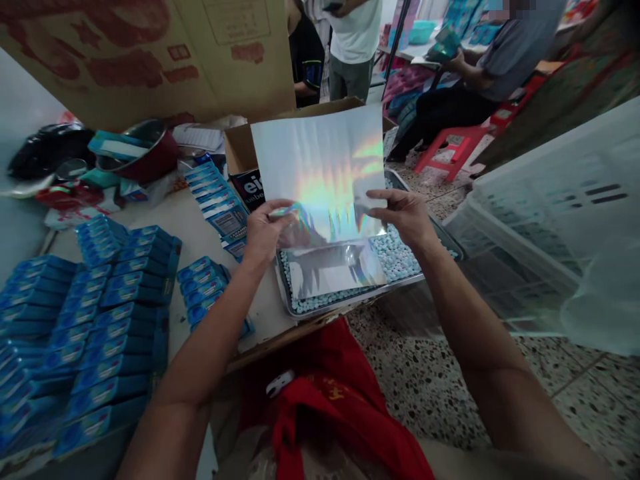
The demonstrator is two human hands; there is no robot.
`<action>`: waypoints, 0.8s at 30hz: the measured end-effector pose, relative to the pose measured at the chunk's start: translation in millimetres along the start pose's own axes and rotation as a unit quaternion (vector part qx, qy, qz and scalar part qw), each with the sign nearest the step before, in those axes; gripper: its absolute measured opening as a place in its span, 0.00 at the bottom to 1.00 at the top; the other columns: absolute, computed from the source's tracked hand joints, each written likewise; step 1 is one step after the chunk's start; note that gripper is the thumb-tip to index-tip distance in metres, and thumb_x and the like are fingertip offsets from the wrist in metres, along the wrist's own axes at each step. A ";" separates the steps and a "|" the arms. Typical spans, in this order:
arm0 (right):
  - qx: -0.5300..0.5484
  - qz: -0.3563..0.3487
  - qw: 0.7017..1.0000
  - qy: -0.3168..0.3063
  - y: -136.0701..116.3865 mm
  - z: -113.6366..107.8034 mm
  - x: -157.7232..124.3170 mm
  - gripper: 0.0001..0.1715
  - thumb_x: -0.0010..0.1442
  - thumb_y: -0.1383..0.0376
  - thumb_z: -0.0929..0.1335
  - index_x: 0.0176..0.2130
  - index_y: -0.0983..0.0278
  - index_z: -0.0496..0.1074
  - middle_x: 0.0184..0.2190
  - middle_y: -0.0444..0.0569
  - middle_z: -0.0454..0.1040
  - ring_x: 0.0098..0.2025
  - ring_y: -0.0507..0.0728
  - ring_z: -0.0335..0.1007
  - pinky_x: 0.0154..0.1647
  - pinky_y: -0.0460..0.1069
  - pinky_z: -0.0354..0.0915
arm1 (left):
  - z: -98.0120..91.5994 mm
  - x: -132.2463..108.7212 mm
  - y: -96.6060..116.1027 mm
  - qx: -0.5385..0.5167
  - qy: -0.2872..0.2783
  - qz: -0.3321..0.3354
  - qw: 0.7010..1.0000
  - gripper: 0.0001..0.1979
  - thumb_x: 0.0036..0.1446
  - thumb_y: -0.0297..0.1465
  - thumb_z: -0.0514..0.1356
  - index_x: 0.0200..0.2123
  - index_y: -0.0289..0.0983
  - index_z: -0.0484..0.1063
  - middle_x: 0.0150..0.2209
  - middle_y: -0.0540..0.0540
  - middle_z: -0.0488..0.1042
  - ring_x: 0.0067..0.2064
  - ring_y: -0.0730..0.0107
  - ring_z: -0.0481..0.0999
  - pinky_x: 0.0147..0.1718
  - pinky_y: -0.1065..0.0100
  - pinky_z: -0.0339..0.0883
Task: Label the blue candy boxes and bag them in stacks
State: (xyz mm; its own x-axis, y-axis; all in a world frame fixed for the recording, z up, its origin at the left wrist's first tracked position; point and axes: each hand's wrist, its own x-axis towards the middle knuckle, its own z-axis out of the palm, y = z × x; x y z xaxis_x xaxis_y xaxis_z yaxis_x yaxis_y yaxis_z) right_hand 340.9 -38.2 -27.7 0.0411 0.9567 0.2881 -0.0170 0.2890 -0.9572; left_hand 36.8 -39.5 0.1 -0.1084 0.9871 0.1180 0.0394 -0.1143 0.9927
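A shiny holographic sheet (320, 160) is held up by its side edges over a metal tray (293, 308). My left hand (267, 230) pinches its lower left edge. My right hand (404, 213) grips the right edge between thumb and fingers. Rainbow glare runs across the sheet's middle. Below it, another reflective sheet (335, 270) lies on many small pale blue pellets (400, 257) in the tray. The held sheet hides the tray's far part.
Stacks of small blue boxes (120, 333) fill the table's left side, with more blue boxes (215, 203) near the tray. A large cardboard carton (150, 60) stands behind. White plastic crates (560, 200) are at the right. A person (505, 67) sits by a red stool (453, 150).
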 end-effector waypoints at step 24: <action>-0.205 -0.102 0.973 0.022 -46.7 31.8 1.1 0.23 0.50 0.58 0.84 0.46 0.59 0.85 0.37 0.47 0.83 0.36 0.59 0.78 0.45 0.59 0.76 | -27.1 -3.8 29.0 0.253 0.114 0.238 0.931 0.11 0.50 0.30 0.79 0.37 0.38 0.84 0.36 0.47 0.77 0.41 0.65 0.77 0.44 0.62 0.72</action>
State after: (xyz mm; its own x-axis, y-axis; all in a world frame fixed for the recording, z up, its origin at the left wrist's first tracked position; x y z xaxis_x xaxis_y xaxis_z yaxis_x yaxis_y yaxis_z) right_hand 310.0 -49.6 18.2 0.0455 0.8754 0.4813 0.3951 0.4268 -0.8135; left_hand 11.4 -49.6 29.2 -0.1655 0.7816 0.6014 0.5929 -0.4085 0.6940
